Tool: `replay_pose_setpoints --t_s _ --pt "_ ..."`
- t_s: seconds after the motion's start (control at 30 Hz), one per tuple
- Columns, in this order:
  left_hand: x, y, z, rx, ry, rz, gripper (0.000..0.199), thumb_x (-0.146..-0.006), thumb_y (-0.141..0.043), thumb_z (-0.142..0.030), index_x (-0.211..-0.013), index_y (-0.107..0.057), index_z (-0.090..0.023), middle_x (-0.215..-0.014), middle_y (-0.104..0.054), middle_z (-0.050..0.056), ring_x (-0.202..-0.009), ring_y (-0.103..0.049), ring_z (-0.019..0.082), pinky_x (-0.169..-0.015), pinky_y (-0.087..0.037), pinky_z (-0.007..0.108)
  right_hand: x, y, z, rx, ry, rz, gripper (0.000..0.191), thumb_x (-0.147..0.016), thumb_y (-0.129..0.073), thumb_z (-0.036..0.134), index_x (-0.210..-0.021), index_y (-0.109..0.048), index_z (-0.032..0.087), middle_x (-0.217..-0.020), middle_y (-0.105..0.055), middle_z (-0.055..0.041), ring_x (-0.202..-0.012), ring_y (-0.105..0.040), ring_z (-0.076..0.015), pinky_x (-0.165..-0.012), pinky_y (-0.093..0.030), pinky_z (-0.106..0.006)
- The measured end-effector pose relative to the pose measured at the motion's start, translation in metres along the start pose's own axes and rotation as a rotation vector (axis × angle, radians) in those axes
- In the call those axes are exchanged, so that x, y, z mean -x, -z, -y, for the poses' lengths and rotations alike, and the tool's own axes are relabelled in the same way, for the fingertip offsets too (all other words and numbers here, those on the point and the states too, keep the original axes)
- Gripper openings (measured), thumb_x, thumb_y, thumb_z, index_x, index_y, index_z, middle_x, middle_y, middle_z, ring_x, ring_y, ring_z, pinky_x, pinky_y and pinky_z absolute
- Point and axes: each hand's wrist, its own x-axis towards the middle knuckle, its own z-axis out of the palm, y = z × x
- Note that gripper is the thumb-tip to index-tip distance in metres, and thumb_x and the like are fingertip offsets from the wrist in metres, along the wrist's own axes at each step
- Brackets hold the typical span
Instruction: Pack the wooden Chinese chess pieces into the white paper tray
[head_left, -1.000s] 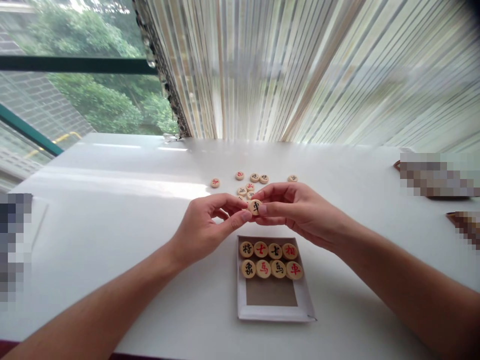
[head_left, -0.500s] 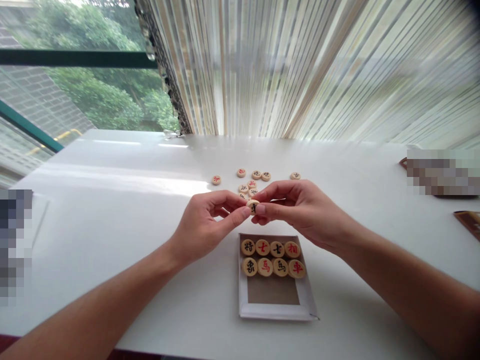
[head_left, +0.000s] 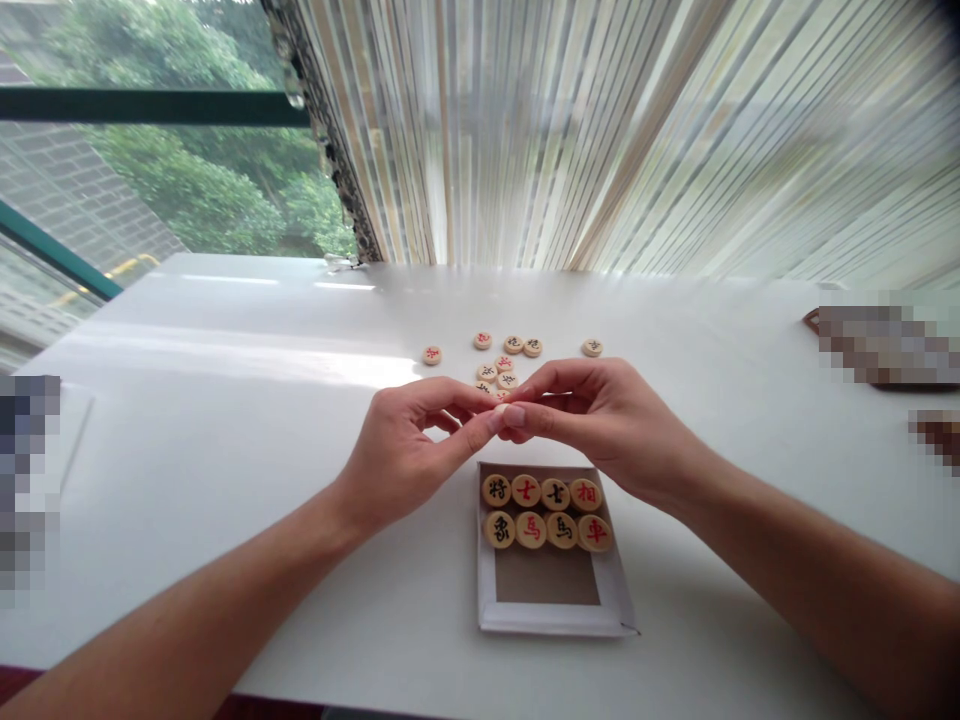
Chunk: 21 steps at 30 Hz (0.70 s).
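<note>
My left hand (head_left: 420, 440) and my right hand (head_left: 592, 415) meet above the far edge of a shallow open box. Thumbs and fingertips of both pinch one xiangqi piece (head_left: 501, 407), now almost wholly hidden, with only a sliver of pale wood showing. In the white-rimmed box (head_left: 555, 619), two rows of round wooden pieces with red and black characters fill the far half; one of them is a red-marked piece (head_left: 595, 533) at the right of the nearer row. The box's brown bottom shows in the near half.
Beyond my hands, several loose xiangqi pieces lie on the white table (head_left: 225, 480), among them a red-marked piece (head_left: 432, 355) at left and a black-marked piece (head_left: 592, 347) at right. A string curtain (head_left: 510, 130) hangs behind. Blurred-out objects lie at both sides.
The held piece has turned between my fingers, so its black character no longer shows. Both hands stay in nearly the same place, and the view has shifted slightly.
</note>
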Motion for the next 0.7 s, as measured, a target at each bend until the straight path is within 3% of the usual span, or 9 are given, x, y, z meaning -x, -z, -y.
replay_pose_setpoints --t_s 0.27,0.47,0.7 --pt "-0.0019 -0.0001 0.0006 0.124 0.098 -0.033 0.012 -0.086 -0.088 -0.021 -0.097 -0.085 -0.019 -0.085 -0.083 0.002 -0.075 -0.077 0.013 -0.065 -0.061 0.017 -0.004 0.0017 -0.0019 -0.174 -0.058 0.037 0.019 -0.079 -0.095 0.031 -0.091 -0.086 0.018 -0.085 -0.081 -0.0036 -0.078 -0.076 -0.0137 -0.081 -0.065 -0.027" --pt "-0.0023 0.001 0.0023 0.273 0.192 -0.043 0.026 -0.081 -0.092 -0.021 -0.103 -0.081 -0.018 -0.082 -0.081 0.001 -0.071 -0.075 0.011 -0.063 -0.063 0.016 -0.0044 0.0014 -0.0005 -0.268 -0.146 -0.007 0.024 -0.075 -0.098 0.027 -0.095 -0.087 0.019 -0.092 -0.082 -0.0035 -0.084 -0.08 -0.0146 -0.084 -0.066 -0.025" --pt "-0.0033 0.0026 0.0007 0.315 0.153 -0.043 0.029 -0.077 -0.095 -0.02 -0.103 -0.084 -0.018 -0.078 -0.082 0.003 -0.066 -0.075 0.012 -0.062 -0.065 0.019 -0.0027 0.0017 0.0008 -0.279 -0.192 -0.016 0.026 -0.073 -0.099 0.026 -0.094 -0.087 0.02 -0.093 -0.084 -0.0045 -0.086 -0.08 -0.0153 -0.085 -0.066 -0.025"
